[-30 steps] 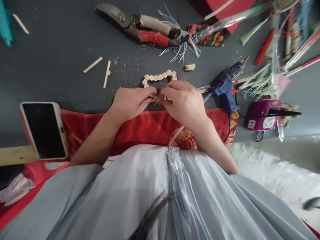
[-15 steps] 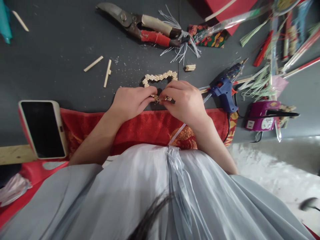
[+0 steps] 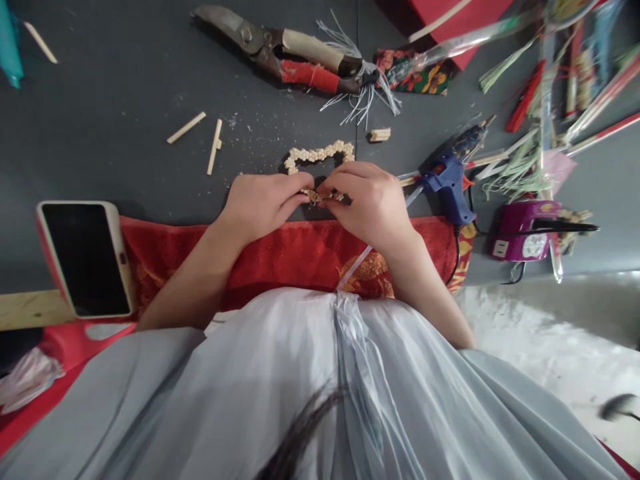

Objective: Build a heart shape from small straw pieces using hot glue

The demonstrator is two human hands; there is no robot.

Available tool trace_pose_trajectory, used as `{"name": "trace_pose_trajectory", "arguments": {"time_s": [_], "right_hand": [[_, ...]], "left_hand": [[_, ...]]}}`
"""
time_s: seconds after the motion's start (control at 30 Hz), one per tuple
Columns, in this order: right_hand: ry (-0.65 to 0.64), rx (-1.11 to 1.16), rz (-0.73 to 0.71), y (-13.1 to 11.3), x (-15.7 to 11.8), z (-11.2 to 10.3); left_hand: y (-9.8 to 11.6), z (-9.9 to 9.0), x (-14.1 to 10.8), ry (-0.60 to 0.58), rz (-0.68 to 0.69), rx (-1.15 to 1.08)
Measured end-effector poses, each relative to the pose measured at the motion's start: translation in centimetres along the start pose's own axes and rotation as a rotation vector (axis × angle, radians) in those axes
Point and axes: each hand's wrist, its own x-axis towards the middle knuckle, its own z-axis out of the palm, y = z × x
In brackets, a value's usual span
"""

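A pale cream beaded strand (image 3: 320,155) lies in a bent loop on the dark table, its near part between my hands. With thumb and fingers, my left hand (image 3: 267,205) pinches the near part from the left. Close beside it, my right hand (image 3: 369,200) is closed on the same strand from the right, its fingertips almost meeting the left ones. Fingers hide some of the strand there. To the right of my right hand lies a blue glue gun (image 3: 447,179), nozzle pointing away. Under my forearms is a red patterned cloth (image 3: 290,257).
Pruning shears (image 3: 300,57) lie at the back. Short wooden sticks (image 3: 215,147) are scattered left of the strand, with a small stick bundle (image 3: 380,135) to its right. A phone (image 3: 85,257) rests at left. A purple power socket (image 3: 525,233) and tassels (image 3: 517,170) crowd the right.
The right fingertips have shifted very slightly on the strand, closer to the left ones. Otherwise everything stays in place.
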Motion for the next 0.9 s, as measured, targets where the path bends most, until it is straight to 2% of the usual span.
{"name": "trace_pose_trajectory", "arguments": {"time_s": [0.7, 0.9], "right_hand": [[0.071, 0.039, 0.054, -0.5, -1.2, 0.7], [0.160, 0.092, 0.049, -0.2, -1.6, 1.5]], "left_hand": [[-0.2, 0.2, 0.0, 0.019, 0.011, 0.011], [-0.3, 0.3, -0.1, 0.047, 0.027, 0.003]]}}
